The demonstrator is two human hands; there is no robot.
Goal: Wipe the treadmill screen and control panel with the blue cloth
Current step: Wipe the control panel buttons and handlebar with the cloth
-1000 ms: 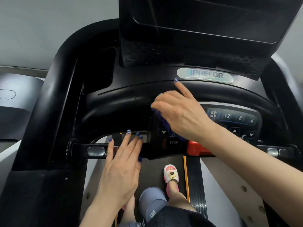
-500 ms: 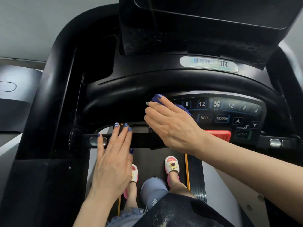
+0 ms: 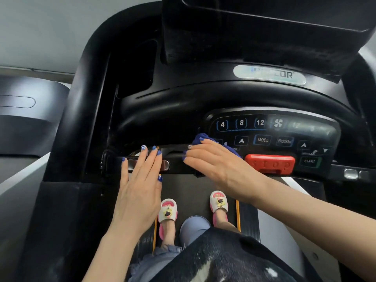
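A plain pale grey wall fills the upper left, evenly lit with soft, diffuse light. Below it, at the left edge, sits the rounded dark grey housing of a neighbouring machine, with a faint oval outline on its top. A strip of the same pale wall shows at the far right.

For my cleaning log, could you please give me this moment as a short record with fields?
right hand: right hand presses the blue cloth flat on the left end of the control panel
left hand: left hand rests with straight fingers on the handlebar
cloth position: left of the red stop button, below the 4 key
screen: screen above, dark, untouched
feet: slippers on the belt
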